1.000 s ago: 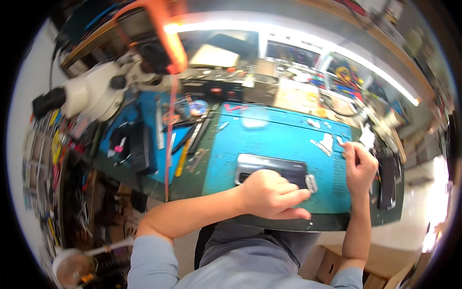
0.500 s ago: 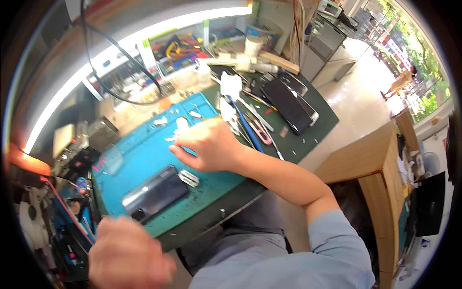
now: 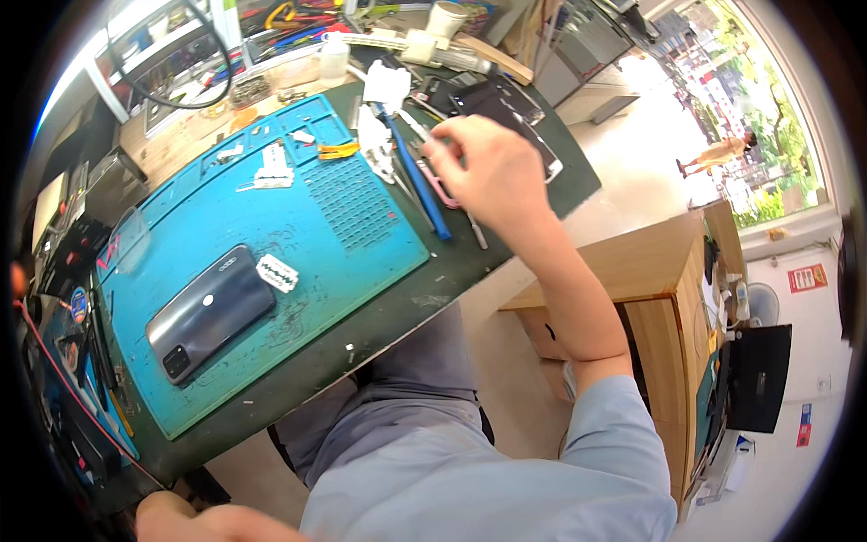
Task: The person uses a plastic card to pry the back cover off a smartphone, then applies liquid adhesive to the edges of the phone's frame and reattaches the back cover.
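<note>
My right hand [image 3: 480, 167] is over the tool cluster at the mat's right, fingers curled around something I cannot make out, close to a blue pry tool [image 3: 411, 181] and slim metal tools. My left hand [image 3: 203, 524] is at the bottom edge, partly out of view and blurred, fingers hidden. On the blue silicone mat [image 3: 199, 226] lie a dark phone [image 3: 212, 316], back up with its camera bump at the lower left, and a razor blade [image 3: 276, 274] beside it. Small white pieces [image 3: 271, 174] and orange flex strips [image 3: 338, 150] lie near the mat's far edge.
Black phones [image 3: 488, 98] and white crumpled tissue [image 3: 386, 86] lie at the right of the dark worktable [image 3: 388, 307]. A wooden desk [image 3: 605, 262] with a monitor [image 3: 760, 378] stands to my right. A person [image 3: 718, 155] is in the distance by the glass front.
The view has swung to the right. My right hand has moved from the mat's right side to the tools beyond it. My left hand has dropped to the bottom edge.
</note>
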A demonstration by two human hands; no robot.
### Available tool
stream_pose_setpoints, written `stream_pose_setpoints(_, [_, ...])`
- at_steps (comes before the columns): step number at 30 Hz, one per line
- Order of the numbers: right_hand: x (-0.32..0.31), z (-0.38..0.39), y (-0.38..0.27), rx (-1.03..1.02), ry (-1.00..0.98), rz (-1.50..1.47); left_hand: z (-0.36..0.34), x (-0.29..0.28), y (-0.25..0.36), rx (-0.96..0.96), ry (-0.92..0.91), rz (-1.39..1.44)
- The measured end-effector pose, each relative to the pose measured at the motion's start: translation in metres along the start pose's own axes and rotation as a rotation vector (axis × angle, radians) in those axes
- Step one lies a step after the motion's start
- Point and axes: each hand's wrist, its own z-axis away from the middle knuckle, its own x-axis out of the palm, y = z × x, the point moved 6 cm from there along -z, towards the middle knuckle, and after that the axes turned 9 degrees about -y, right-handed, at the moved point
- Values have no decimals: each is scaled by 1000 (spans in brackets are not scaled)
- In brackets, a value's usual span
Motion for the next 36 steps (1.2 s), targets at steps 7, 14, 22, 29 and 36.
stream_pose_setpoints(7, [29, 7, -4, 50, -159, 103, -4, 21, -6, 125, -73, 75])
stream_pose_setpoints(14, [34, 2, -4, 29, -125, 249, 15, 9, 3, 204, -44, -114])
stream_pose_setpoints(22, [34, 12, 0, 80, -163, 235, 0, -20, 27, 204, -760, -432])
stream_pose_setpoints(29, [-10, 7, 40, 101, 78, 392, 9, -67, -53, -21, -375, -753])
stream_pose_setpoints(36, [-6, 12, 104, 422, -173, 280, -24, -120, -139, -121, -127, -707])
